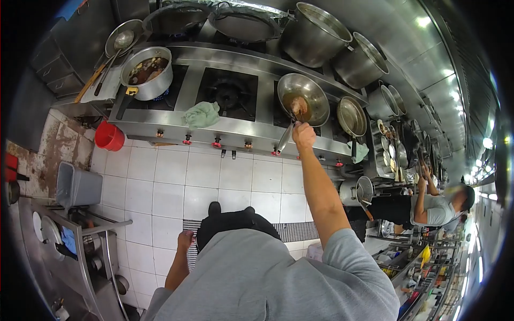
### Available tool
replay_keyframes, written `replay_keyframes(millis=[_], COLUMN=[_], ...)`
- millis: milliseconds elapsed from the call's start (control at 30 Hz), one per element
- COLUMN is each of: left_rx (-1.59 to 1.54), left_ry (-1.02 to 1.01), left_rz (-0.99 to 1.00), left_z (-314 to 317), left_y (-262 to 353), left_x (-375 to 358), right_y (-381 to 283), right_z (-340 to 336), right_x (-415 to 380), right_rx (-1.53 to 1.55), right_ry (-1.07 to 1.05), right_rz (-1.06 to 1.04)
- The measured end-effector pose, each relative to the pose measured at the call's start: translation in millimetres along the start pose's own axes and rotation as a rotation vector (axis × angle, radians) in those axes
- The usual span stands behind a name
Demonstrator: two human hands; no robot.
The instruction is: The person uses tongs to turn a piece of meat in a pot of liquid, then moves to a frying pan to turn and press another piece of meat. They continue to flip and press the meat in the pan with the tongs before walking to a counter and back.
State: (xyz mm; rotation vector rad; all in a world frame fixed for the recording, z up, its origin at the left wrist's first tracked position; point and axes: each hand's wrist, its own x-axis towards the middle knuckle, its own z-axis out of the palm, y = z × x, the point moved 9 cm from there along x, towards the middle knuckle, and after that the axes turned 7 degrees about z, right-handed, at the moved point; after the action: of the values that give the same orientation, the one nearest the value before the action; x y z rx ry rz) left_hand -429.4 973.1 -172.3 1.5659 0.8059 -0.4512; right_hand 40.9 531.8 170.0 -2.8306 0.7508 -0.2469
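Note:
My right hand (304, 135) is stretched out to the stove, its fingers closed round a thin metal utensil (300, 117) that reaches into a steel frying pan (316, 92). At the utensil's far end a browned piece of meat (299, 104) lies in yellowish oil. The pan's handle (285, 138) points toward me, just left of this hand. Low at my left side hangs my left hand (186, 239), its fingers curled in and what they hold, if anything, hidden. Beside the pan sits a second, smaller frying pan (352, 116).
At the left a pot of dark broth (145, 74) stands over a blue flame. A green cloth (201, 114) lies on the stove's front edge. Tall stockpots (316, 35) stand behind. A red bucket (109, 136) is at the left, and another person (436, 206) works at the right.

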Motion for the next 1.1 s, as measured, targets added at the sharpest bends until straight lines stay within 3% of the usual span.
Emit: replay_keyframes(millis=[233, 433, 633, 1100], left_rx=[-0.106, -0.045, -0.098, -0.164], left_ry=[0.078, 0.104, 0.092, 0.170], left_rz=[-0.027, -0.061, -0.046, -0.015], left_z=[-23.9, -29.5, -17.8, -39.5], left_y=[-16.2, 25.2, 43.7, 1.6], left_x=[33.0, 35.2, 37.5, 42.2], right_y=[38.3, 78.0, 81.8, 70.1], right_z=[-19.0, -7.6, -14.5, -12.8], right_x=[22.4, 53.3, 58.7, 53.4], right_rx=[0.128, 0.291, 0.274, 0.257], right_ry=[-0.060, -0.022, -0.051, -0.073], right_rz=[0.039, 0.082, 0.114, -0.049])
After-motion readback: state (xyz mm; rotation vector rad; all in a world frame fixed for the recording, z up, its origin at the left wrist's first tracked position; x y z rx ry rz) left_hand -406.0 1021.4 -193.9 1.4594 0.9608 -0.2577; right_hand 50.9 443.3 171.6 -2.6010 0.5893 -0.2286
